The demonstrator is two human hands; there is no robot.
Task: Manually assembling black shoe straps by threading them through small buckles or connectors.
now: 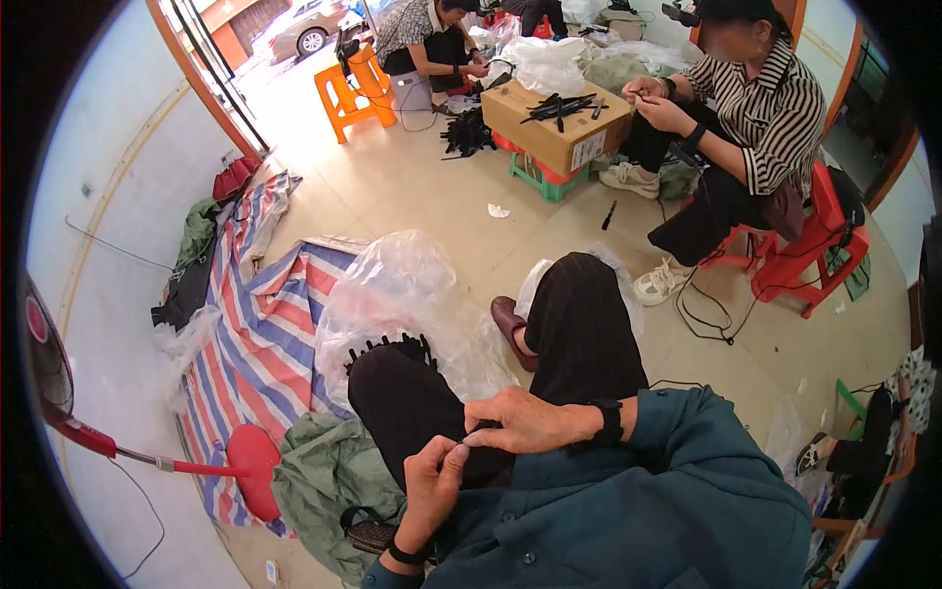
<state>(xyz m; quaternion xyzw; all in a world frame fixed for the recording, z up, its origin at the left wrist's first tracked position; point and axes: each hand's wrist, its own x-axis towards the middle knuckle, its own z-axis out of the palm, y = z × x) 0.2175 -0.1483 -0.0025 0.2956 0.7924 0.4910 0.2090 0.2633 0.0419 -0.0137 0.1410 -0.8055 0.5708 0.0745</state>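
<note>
Daylight is pouring through the doorway [245,79] at upper left, washing out the floor [285,106] there and bleaching the car [302,33] outside; the left wall [128,226] is bowing (quite strongly) toward the black rim [39,39].

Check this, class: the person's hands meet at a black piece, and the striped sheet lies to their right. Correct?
No: the head view shows the striped sheet to their left. The left hand and right hand do meet at the black piece.

A striped tarp [250,378] lies on the floor [392,196], an orange stool [368,71] well beyond it.
</note>
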